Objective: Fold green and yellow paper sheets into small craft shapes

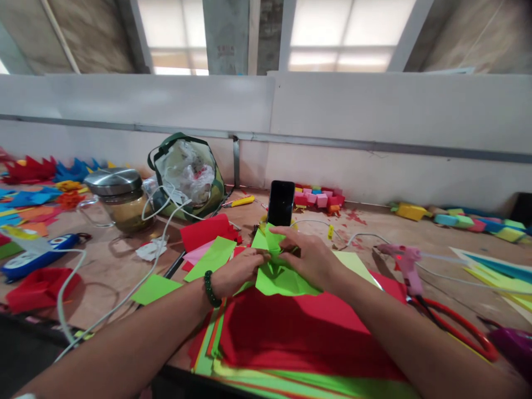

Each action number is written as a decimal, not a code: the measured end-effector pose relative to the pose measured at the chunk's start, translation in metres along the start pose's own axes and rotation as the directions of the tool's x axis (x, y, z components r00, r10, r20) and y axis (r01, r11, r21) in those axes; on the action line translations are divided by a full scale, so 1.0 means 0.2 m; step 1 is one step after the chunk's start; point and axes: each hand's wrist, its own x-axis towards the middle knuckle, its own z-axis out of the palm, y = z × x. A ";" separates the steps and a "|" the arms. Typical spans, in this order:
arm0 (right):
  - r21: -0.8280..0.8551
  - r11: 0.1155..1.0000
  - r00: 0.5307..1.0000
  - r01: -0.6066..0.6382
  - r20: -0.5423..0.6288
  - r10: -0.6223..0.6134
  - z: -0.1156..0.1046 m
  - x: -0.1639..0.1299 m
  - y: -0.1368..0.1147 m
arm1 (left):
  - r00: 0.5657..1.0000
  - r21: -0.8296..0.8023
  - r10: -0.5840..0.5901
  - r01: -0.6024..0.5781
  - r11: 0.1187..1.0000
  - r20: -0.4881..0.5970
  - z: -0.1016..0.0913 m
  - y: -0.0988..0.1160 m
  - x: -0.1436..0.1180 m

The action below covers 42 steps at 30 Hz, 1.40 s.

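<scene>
While both hands meet over the stack, notes as follows.

Landmark: red paper stack, lying flat at the near edge of the wooden table.
Green folded paper: at the far edge of the red paper stack, partly resting on it, pinched from both sides.
Left hand: fingertips closed on the folded paper's left edge; a dark green bead bracelet on the wrist; forearm runs in from the near left, across the stack's left corner.
Right hand: palm down, fingers curled over the paper's top, grasping it; forearm crosses the stack from the near right.
Paper's lie: creased and bunched, long axis roughly away from the person, a pointed flap aimed toward the phone standing beyond the stack.
Glue gun: pink, right of the stack.
Scissors: red-handled, just right of the stack, nearer than the glue gun.
Loose green sheets: left of the stack.
</scene>
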 end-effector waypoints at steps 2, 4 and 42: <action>-0.013 0.999 0.999 0.034 0.020 -0.034 0.00 0.00 0.00 | 1.000 0.051 -0.020 0.020 0.998 0.004 0.00 0.02 -0.01; -0.025 0.998 0.998 0.051 0.037 -0.050 -0.01 0.00 0.01 | 1.000 0.095 -0.026 0.027 0.995 -0.008 -0.01 0.02 -0.01; 0.209 0.975 0.994 -0.082 -0.049 0.094 -0.01 -0.01 -0.06 | 0.798 0.390 0.563 -0.459 0.798 -0.215 -0.03 -0.02 0.00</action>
